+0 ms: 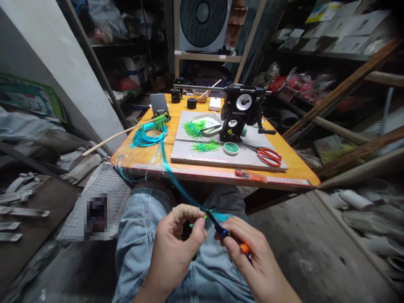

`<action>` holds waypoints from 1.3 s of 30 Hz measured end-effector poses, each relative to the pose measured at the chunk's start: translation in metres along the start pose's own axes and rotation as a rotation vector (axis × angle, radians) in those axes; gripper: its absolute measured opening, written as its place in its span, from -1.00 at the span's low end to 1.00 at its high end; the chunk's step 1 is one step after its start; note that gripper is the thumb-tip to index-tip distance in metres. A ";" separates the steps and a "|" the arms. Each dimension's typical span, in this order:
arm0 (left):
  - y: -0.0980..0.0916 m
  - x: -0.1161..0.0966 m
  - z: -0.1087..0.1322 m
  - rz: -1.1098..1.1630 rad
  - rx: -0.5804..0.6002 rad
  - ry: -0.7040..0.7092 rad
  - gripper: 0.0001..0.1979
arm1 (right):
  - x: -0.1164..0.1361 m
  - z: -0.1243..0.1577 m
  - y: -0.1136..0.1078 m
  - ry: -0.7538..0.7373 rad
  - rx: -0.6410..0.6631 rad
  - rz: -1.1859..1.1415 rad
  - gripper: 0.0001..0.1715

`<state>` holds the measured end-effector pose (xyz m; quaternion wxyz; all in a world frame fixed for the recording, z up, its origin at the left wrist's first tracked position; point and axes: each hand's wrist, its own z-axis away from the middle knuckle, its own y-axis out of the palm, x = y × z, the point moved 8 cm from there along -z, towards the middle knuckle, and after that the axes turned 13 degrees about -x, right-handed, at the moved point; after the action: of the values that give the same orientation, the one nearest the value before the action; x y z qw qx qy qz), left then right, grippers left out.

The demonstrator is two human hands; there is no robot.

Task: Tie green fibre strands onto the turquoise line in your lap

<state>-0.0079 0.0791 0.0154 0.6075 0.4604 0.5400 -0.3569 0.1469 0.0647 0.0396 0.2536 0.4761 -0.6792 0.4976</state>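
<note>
Left hand (176,246) pinches a green piece (205,217); right hand (257,252) grips a black tool (216,221). At eleven o'clock from them, a blue coil (139,139) lies on the bench (298,170).

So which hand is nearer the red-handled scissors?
Right. The right hand is on your side of the red-handled scissors, slightly left; the left hand likewise, but farther left.

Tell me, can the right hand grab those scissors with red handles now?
Probably not without freeing its grip first: the right hand holds a slim tool. Otherwise the way looks open; nothing covers the scissors' handles on the grey board.
</note>
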 end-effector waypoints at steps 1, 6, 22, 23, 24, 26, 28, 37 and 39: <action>0.000 0.000 0.000 -0.002 0.001 -0.004 -0.98 | 0.001 0.000 -0.001 -0.021 -0.014 0.019 -0.75; 0.002 0.001 -0.003 0.000 0.011 -0.012 -0.94 | 0.005 0.003 -0.004 -0.116 -0.067 0.097 -0.89; 0.002 0.002 0.002 -0.014 -0.042 0.021 -0.86 | 0.005 0.004 -0.003 -0.098 -0.047 0.096 -0.84; 0.002 0.001 0.002 -0.026 -0.049 0.038 -0.87 | 0.006 0.005 -0.003 -0.107 -0.044 0.098 -0.84; 0.001 0.000 0.002 -0.035 -0.055 0.057 -0.88 | 0.006 0.005 -0.003 -0.118 -0.049 0.103 -0.85; 0.000 -0.001 0.002 -0.053 -0.068 0.094 -0.90 | 0.008 0.005 -0.003 -0.149 -0.063 0.112 -0.86; -0.001 -0.001 0.001 -0.066 -0.072 0.117 -0.91 | 0.009 0.006 -0.003 -0.165 -0.072 0.116 -0.88; 0.008 0.002 0.001 0.064 0.063 -0.036 -0.97 | -0.003 0.008 0.000 -0.044 -0.050 0.059 -0.83; 0.007 0.000 0.000 0.064 0.050 -0.030 -0.97 | -0.003 0.008 -0.001 -0.044 -0.039 0.063 -0.84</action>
<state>-0.0009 0.0810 0.0170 0.6151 0.4871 0.5065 -0.3575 0.1497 0.0584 0.0346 0.2322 0.4605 -0.7089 0.4812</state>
